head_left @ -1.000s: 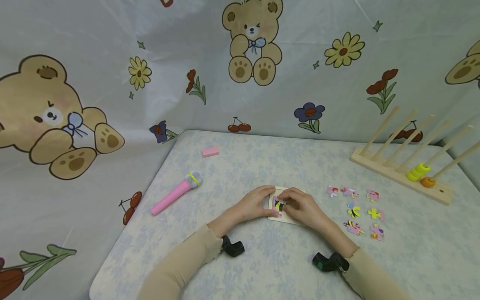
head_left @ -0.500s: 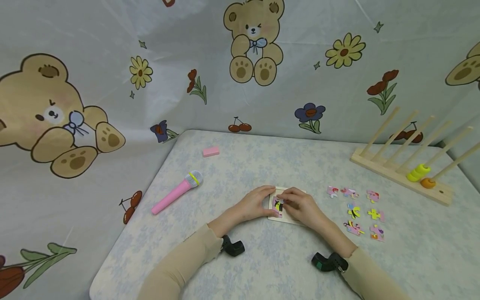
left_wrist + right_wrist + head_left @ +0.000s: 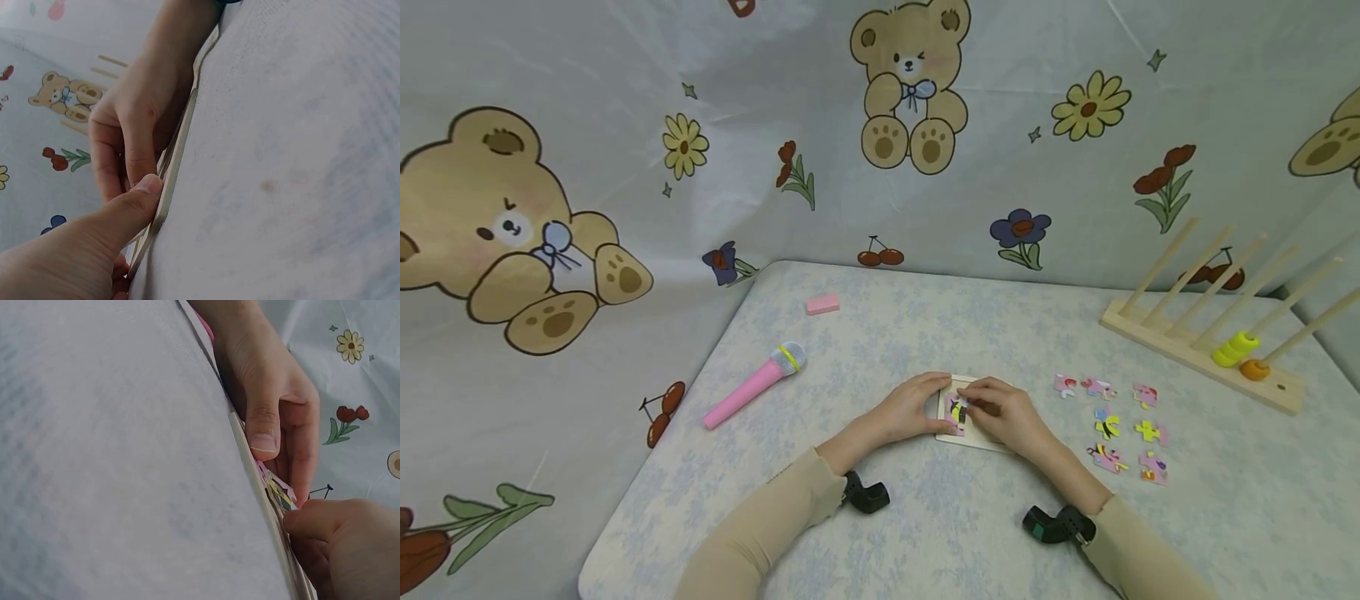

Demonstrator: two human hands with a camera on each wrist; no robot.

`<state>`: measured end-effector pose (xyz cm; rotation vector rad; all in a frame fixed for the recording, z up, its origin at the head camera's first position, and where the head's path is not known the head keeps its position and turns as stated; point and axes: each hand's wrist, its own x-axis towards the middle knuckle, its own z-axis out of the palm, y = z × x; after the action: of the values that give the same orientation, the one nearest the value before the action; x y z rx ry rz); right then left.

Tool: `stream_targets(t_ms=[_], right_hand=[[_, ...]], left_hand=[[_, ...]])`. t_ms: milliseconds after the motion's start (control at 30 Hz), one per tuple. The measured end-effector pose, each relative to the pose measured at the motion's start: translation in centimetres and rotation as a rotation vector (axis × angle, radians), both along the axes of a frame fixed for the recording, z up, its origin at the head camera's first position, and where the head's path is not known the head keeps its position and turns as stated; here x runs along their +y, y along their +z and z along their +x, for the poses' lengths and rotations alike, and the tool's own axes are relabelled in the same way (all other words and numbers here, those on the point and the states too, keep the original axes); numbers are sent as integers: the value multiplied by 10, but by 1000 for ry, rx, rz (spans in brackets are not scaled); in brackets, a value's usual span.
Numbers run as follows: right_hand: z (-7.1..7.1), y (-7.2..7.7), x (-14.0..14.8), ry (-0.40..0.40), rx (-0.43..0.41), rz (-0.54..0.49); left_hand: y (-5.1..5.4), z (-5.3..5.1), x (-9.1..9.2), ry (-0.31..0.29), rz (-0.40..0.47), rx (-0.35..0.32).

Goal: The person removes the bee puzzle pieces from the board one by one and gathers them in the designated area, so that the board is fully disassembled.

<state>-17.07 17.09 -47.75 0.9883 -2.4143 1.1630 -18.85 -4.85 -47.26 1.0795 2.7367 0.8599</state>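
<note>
A small wooden puzzle tray (image 3: 987,442) lies on the table with pink, yellow and black jigsaw pieces (image 3: 955,411) along its left side. My left hand (image 3: 912,407) grips the tray's left end, thumb at the near edge and fingers at the far edge. Over the tray's middle, my right hand (image 3: 1006,417) pinches a puzzle piece beside the placed ones. The right wrist view shows the thumb and fingertips of the right hand (image 3: 356,544) at a slightly raised piece (image 3: 284,494). Its fingers hide most of that piece.
Several loose puzzle pieces (image 3: 1107,423) lie right of the tray. A wooden peg stand (image 3: 1195,350) with yellow and orange beads stands at the back right. A pink toy microphone (image 3: 748,393) and a pink block (image 3: 822,304) are on the left.
Both hands stay nearly still at the tray. The right fingers shift only very slightly over the pieces; the head view tilts a little.
</note>
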Motion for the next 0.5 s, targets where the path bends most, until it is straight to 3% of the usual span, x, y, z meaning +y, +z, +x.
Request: stream_targets(t_ms=[300, 500], right_hand=[[0, -1, 1, -55, -52, -21], [-1, 2, 4, -113, -147, -67]], left_hand=[[-1, 0, 1, 3, -8, -13], [0, -1, 1, -4, -10, -22]])
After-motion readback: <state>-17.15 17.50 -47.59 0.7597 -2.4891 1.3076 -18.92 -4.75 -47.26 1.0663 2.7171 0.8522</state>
